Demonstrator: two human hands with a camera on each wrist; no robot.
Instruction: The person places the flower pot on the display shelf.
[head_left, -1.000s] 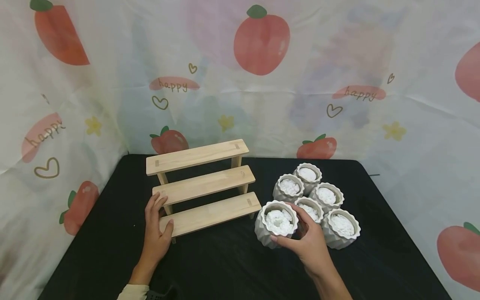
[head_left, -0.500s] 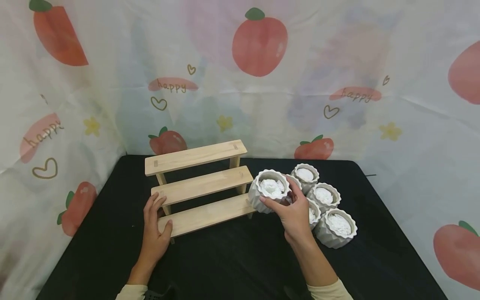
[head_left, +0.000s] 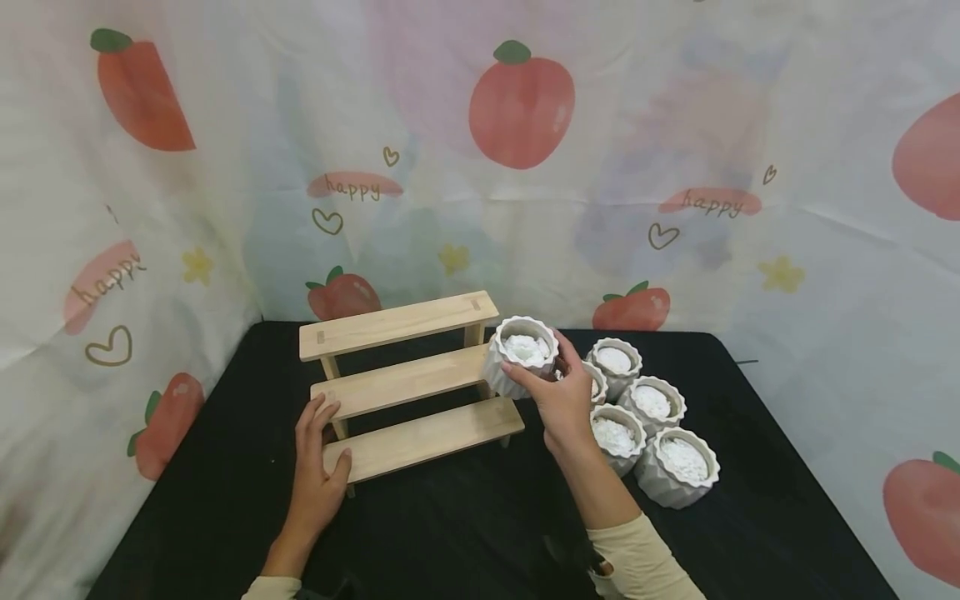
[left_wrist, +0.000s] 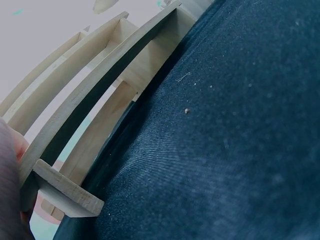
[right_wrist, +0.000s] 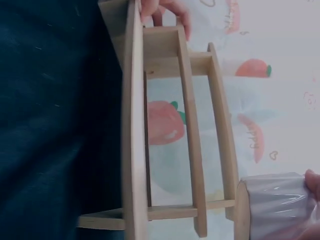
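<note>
Pot [head_left: 497, 368] gripped in our right hand [head_left: 564, 402] near the right of the rack [head_left: 411, 381], we grip its left end with our left hand [head_left: 318, 473].

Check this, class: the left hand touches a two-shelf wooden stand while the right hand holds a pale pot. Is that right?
Not quite: the wooden stand has three shelves, not two, as the head view shows. The rest stands.

The head view looks forward and down; both closer wrist views share the wooden rack [head_left: 412, 381].
</note>
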